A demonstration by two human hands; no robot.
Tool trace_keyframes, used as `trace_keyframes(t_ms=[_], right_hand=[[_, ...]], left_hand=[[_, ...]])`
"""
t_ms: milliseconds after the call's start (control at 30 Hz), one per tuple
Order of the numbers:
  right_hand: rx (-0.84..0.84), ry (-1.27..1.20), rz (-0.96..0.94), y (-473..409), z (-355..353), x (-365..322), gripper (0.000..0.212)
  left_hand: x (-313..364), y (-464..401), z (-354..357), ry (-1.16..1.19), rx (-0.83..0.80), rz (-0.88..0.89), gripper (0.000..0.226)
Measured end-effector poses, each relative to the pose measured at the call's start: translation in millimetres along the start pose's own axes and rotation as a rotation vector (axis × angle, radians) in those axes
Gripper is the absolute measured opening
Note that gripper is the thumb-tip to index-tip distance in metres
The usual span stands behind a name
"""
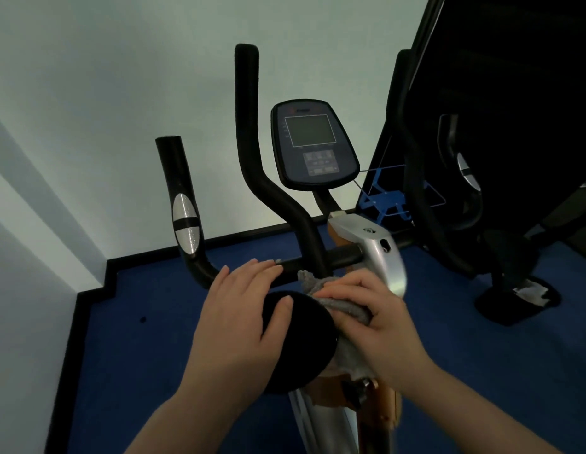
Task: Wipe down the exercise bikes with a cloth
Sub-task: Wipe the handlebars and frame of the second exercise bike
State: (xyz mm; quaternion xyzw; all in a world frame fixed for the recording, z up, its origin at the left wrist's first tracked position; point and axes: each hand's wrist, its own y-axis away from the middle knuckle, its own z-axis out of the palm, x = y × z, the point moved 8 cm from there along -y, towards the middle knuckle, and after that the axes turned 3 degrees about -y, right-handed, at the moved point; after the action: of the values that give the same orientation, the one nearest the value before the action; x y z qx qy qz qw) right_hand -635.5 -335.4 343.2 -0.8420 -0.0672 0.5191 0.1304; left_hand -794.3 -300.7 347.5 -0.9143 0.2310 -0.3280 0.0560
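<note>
An exercise bike stands right in front of me, with a dark console [314, 144], black handlebars [252, 152] and a silver frame [380, 253]. My left hand [239, 319] lies flat on a round black part [301, 342] of the bike, thumb on top, fingers reaching the crossbar. My right hand [376, 319] presses a crumpled grey cloth [330, 296] against the frame just right of that black part. Part of the cloth is hidden under my fingers.
A second black machine [501, 158] stands close on the right, its foot [517, 299] on the blue floor [154, 339]. A pale wall runs behind and to the left, with a black skirting edge. A blue rack [389, 198] sits behind the console.
</note>
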Motion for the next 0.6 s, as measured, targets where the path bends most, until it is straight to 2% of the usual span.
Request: trace_keyframes(t_ms=[67,133,233,333,433,533,567,600], right_hand=[[0.004,-0.082,0.119,-17,-13,2,0.022],[0.175,-0.082,0.17,-43,-36,3,0.02],[0.302,0.155,0.136,-49,-23,-2,0.018],[0.425,0.211,0.035,-4,-1,1,0.024],[0.466,0.109,0.024,19,-3,9,0.028],[0.332,-0.076,0.172,13,-13,17,0.021],[0.335,-0.171,0.218,8,-24,19,0.018],[0.406,-0.246,0.255,4,-39,23,0.017]], left_hand=[[0,-2,-1,-0.002,0.0,0.009,0.048],[1,-6,-2,-0.011,0.014,0.013,0.043],[3,-14,-5,0.018,0.044,0.003,0.04],[3,-24,-6,0.011,0.061,-0.006,0.04],[0,-30,0,-0.019,0.017,-0.028,0.037],[0,-29,3,-0.029,-0.024,-0.031,0.034],[0,-28,3,-0.021,-0.027,-0.033,0.032],[0,-28,2,-0.011,-0.022,-0.036,0.03]])
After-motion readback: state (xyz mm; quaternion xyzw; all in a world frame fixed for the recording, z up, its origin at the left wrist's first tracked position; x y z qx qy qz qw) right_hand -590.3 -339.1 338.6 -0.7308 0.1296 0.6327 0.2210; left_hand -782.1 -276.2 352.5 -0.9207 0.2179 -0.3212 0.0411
